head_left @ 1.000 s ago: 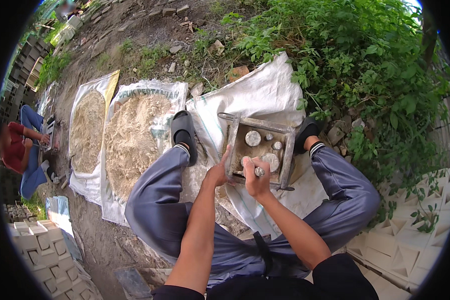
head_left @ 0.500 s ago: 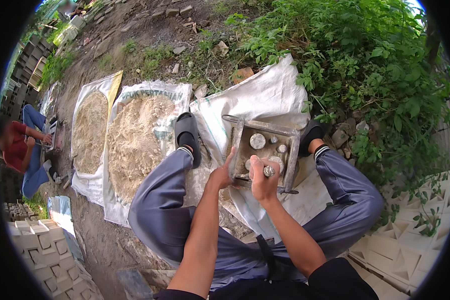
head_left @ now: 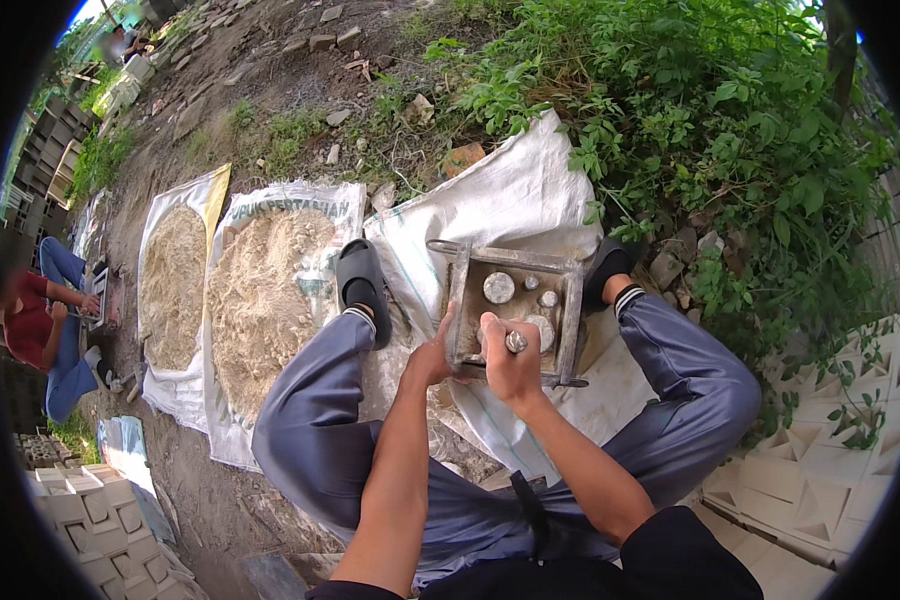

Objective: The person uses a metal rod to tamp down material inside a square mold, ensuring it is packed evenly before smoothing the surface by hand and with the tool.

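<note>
Between my feet lies a square mold (head_left: pixel 572 325) with dusty grey side bars, on a white woven sack (head_left: pixel 515 180). Inside it are round pale pieces: a large disc (head_left: pixel 498 288), another disc (head_left: pixel 540 328) partly behind my fingers, and two smaller ones. My left hand (head_left: pixel 432 358) grips the mold's near left side, thumb along the bar and other fingers mostly hidden below. Over the mold's near part, my right hand (head_left: pixel 511 362) is closed round an upright metal rod (head_left: pixel 516 341) with a rounded top. The rod's lower end is hidden by my hand.
Two sacks of pale sandy powder (head_left: pixel 265 285) lie to the left. Farther left another person (head_left: pixel 38 320) sits working at a frame. Leafy plants (head_left: pixel 710 130) crowd the right, above stacked pale patterned blocks (head_left: pixel 810 470). More blocks (head_left: pixel 100 530) stand at lower left.
The whole view has shifted slightly, so the mold and sacks sit a little farther left. Both hands keep their hold on the mold and the metal rod.
</note>
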Tool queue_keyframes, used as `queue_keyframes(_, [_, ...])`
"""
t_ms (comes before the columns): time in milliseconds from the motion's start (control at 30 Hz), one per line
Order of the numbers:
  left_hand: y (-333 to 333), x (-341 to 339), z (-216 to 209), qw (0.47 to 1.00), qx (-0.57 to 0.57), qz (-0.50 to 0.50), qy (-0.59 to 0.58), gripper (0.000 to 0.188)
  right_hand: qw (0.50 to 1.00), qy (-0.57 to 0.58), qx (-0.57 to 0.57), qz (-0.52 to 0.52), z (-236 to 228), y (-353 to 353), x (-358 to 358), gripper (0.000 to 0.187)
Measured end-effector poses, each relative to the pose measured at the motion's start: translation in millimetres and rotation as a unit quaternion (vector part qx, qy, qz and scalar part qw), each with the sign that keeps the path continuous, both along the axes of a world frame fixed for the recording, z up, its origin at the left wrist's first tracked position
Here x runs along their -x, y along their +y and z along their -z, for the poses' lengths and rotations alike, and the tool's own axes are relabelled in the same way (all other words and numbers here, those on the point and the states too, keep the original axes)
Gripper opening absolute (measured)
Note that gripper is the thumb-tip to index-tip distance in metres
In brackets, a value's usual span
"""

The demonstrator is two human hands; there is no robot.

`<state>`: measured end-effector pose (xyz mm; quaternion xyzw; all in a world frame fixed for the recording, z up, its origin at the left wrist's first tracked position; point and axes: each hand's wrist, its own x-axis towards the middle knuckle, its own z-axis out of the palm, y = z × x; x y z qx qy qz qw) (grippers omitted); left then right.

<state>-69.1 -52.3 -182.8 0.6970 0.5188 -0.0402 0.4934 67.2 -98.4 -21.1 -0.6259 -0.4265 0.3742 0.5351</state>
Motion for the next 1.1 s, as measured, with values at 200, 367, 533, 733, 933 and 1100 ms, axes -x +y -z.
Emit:
queue_keyframes(200, [1,-3,-6,1.000,0.010,0.007,-0.011,0.149,1.000,-0.011,0.010,0.016,22,-10,-11,0.045])
queue_keyframes(367, [-3,-7,-7,1.000,-0.001,0.015,0.001,0.150,0.997,-0.058,-0.037,0.043,14,-43,-21,0.044])
queue_keyframes(533, [2,-2,-2,1.000,-0.009,0.017,0.003,0.150,0.996,-0.082,-0.028,0.015,5,-48,-31,0.040])
queue_keyframes(733, [4,-7,-3,0.999,-0.026,0.014,-0.032,0.150,0.989,-0.128,-0.077,0.012,23,-59,-57,0.040])
queue_keyframes(933, [0,-9,-5,0.999,-0.030,0.020,0.001,0.152,0.993,-0.040,-0.054,0.097,28,-71,-75,0.044])
queue_keyframes(1100, [0,-6,-6,1.000,0.005,0.000,-0.016,0.152,0.991,-0.070,0.029,0.108,-5,-69,-86,0.036])
